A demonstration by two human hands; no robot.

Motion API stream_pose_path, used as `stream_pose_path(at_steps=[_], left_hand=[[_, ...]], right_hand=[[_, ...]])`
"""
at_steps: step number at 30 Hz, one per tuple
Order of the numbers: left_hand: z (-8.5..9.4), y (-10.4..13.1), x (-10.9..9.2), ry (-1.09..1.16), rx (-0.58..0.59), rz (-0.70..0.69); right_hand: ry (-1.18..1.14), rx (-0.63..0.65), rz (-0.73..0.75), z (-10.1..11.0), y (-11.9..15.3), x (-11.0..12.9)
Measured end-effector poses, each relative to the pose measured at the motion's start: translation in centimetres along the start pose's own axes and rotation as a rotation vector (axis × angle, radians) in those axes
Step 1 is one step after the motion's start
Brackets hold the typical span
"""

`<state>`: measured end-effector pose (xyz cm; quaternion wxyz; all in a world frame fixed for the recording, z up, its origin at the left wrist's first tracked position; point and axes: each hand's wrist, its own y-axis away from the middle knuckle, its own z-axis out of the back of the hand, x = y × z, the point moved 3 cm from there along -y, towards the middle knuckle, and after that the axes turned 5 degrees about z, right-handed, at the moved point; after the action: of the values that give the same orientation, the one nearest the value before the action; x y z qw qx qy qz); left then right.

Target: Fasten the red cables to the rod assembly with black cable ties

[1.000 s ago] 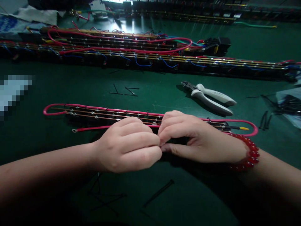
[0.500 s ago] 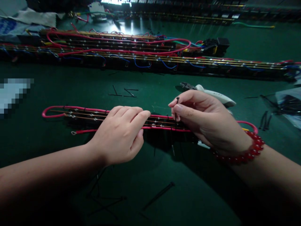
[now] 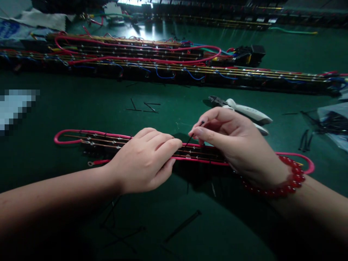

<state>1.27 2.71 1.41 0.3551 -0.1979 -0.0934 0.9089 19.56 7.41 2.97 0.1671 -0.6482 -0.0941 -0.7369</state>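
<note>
A long dark strip assembly with copper rods lies across the green table, and a red cable runs along both its edges, looping at the ends. My left hand is wrapped over the middle of the assembly, gripping it. Just to the right, my right hand pinches a thin black cable tie between thumb and forefinger. The tie slants down and left over the assembly; its lower end is close to my left fingers. A red bead bracelet circles my right wrist.
White-handled cutters lie behind my right hand. Loose black ties are scattered in front and behind. Longer wired assemblies span the back of the green table. A plastic bag with dark contents is at right.
The assembly has shifted slightly right and toward me, with my left hand on it. The tie in my right hand has gone from near upright to slanted, and its tip has moved left.
</note>
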Motion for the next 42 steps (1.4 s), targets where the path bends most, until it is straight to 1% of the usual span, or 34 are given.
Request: stream_pose_path(at_steps=[4, 9, 15, 18, 24, 28, 32, 35, 38, 42], left_hand=[[-0.1, 0.0, 0.2, -0.015, 0.003, 0.011], [-0.2, 0.0, 0.2, -0.037, 0.009, 0.014], [-0.3, 0.0, 0.3, -0.071, 0.013, 0.002], [-0.3, -0.1, 0.4, -0.086, 0.02, 0.007], [-0.4, -0.2, 0.2, -0.115, 0.032, 0.007], [-0.4, -0.3, 0.0, -0.095, 0.003, -0.007], [-0.2, -0.2, 0.1, -0.086, -0.038, -0.014], [-0.2, 0.0, 0.0, -0.104, -0.019, -0.066], [-0.4, 0.3, -0.2, -0.116, -0.012, -0.135], [-0.4, 0.6, -0.5, -0.142, -0.101, -0.221]], right_hand=[[0.054, 0.019, -0.009, -0.1, -0.1, -0.6], [0.058, -0.038, -0.004, 0.2, -0.1, -0.7], [0.184, 0.06, 0.014, -0.2, 0.0, -0.9], [0.235, 0.072, 0.017, -0.3, 0.2, -0.9], [0.334, 0.108, 0.101, -0.4, 0.2, -0.6], [0.373, 0.145, 0.1, -0.2, 0.1, -0.9], [0.358, 0.143, 0.087, 0.0, 0.2, -1.2], [0.332, 0.13, 0.073, 0.0, 0.2, -1.3], [0.339, 0.151, 0.079, -0.1, 0.2, -1.2], [0.364, 0.184, 0.097, -0.3, 0.2, -1.0]])
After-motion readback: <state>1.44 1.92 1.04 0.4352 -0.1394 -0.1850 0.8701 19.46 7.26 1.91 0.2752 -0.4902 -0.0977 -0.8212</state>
